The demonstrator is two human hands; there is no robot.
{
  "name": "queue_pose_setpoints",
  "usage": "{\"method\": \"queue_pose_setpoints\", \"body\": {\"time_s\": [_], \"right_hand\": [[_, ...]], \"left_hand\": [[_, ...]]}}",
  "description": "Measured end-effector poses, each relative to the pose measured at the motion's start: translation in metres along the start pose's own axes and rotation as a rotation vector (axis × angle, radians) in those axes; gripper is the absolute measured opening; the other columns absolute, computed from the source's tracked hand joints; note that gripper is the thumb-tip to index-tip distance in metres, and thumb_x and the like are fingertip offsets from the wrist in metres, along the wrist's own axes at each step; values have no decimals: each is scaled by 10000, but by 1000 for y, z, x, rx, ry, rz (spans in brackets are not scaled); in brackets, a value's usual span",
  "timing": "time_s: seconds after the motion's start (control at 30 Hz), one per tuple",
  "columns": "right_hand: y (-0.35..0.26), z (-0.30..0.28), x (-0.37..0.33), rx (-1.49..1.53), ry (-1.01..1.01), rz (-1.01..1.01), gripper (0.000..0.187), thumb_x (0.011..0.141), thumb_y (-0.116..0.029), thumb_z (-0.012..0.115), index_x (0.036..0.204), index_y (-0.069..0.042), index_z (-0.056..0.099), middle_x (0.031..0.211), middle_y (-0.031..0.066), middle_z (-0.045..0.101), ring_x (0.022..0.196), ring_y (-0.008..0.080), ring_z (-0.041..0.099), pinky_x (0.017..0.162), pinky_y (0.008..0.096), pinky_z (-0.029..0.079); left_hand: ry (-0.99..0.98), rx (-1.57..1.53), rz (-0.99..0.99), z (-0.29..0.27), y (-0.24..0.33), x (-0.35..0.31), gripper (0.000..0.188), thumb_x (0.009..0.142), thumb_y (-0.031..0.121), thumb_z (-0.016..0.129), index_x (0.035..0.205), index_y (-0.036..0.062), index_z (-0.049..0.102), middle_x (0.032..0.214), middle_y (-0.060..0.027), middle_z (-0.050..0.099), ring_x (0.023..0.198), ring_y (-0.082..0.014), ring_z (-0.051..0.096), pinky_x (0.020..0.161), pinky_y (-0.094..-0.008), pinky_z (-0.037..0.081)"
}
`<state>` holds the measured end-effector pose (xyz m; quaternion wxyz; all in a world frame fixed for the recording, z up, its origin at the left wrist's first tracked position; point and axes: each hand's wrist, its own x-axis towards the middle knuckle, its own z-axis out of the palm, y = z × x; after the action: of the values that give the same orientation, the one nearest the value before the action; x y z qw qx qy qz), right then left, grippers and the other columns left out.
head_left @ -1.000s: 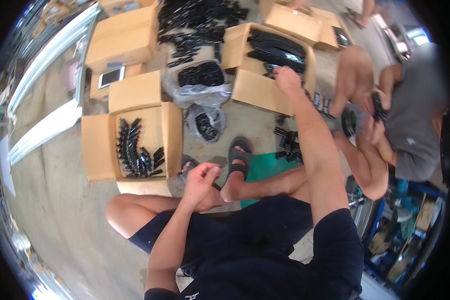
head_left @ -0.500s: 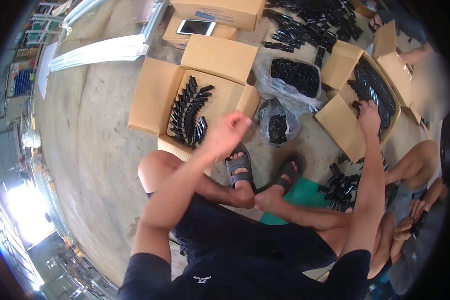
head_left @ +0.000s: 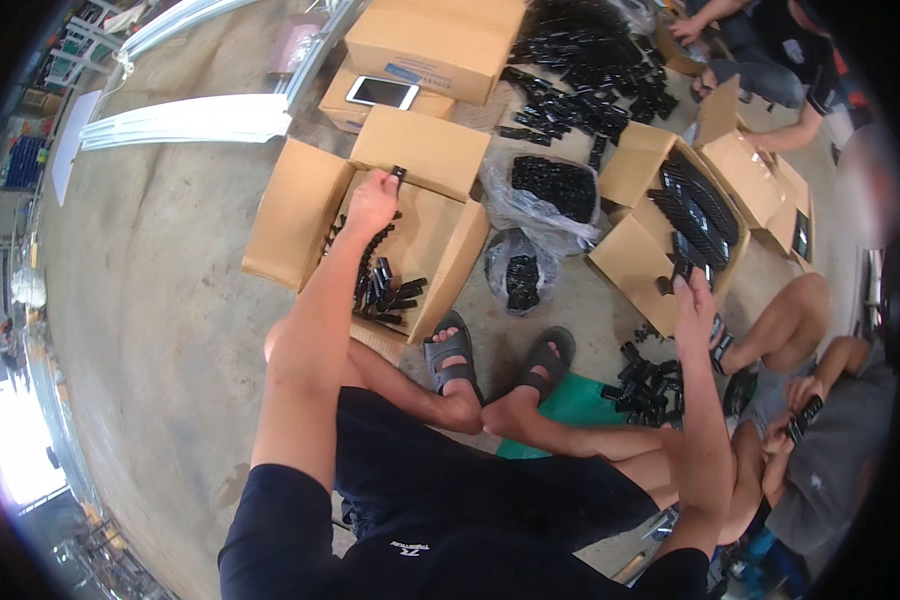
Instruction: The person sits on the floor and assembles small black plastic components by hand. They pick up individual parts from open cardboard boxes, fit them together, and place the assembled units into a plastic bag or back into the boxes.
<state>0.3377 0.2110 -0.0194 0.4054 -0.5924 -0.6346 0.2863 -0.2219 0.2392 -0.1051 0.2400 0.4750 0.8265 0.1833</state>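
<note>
Over the far side of the left open cardboard box [head_left: 300,205], my left hand [head_left: 372,205] pinches a short black plastic piece [head_left: 398,172]. Below it, rows of similar black pieces [head_left: 382,288] lie in the box, partly hidden by my forearm. My right hand [head_left: 694,300] is at the near edge of the right open cardboard box [head_left: 625,262]. Its fingers are closed on another black piece [head_left: 683,268]. Neatly stacked black pieces [head_left: 692,212] fill much of that right box.
Between the boxes stand plastic bags [head_left: 520,272] of small black parts. A loose black heap [head_left: 590,70] lies beyond; another pile [head_left: 648,385] is near my legs by a green sheet [head_left: 555,415]. A tablet [head_left: 382,92] rests on a carton. Co-workers [head_left: 835,450] sit at the right.
My left hand has moved left and away from me, over the left box, and now shows a black piece. My right hand has drawn back from the stacked pieces toward the right box's near edge.
</note>
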Motion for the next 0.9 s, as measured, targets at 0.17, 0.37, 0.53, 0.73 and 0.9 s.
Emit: {"method": "queue_pose_setpoints", "body": {"time_s": [0.17,0.37,0.53,0.73,0.9], "right_hand": [[-91,20,-34,655,-136,488,326,1080,-346,535,990,-51,641,806,39,646,731,157,625,724,286,512],[-132,52,-92,603,-346,496,418,1076,-464,513,1055,-65,633,824,33,663,676,93,595,563,226,448],[-164,73,-141,670,-355,494,441,1085,-437,508,1181,-31,652,869,8,657,734,64,562,619,219,463],[-173,83,-179,16,-219,-142,350,981,-213,653,1245,16,662,1030,143,661,954,332,638,838,403,524],[-177,86,-204,53,-188,-137,365,945,-121,681,1286,7,648,1079,153,650,992,333,651,868,420,531]], "left_hand": [[-275,-1102,-115,-43,42,-46,319,1084,334,490,1161,42,592,989,-93,710,960,-228,690,849,-444,552],[-672,-1502,-30,-52,91,-178,449,1083,383,505,1329,9,530,1020,-88,626,1095,-325,673,918,-569,583],[-811,-1456,-162,-26,104,-266,556,1079,414,509,1403,-37,484,954,-68,631,1072,-275,692,844,-450,645],[-768,-1361,-33,-8,116,-316,394,1093,336,506,1275,-1,595,1100,-90,700,983,-196,712,751,-362,655],[-698,-1297,59,-2,115,-335,224,1059,190,584,1212,31,628,1091,-63,706,931,-141,713,704,-296,651]]}}
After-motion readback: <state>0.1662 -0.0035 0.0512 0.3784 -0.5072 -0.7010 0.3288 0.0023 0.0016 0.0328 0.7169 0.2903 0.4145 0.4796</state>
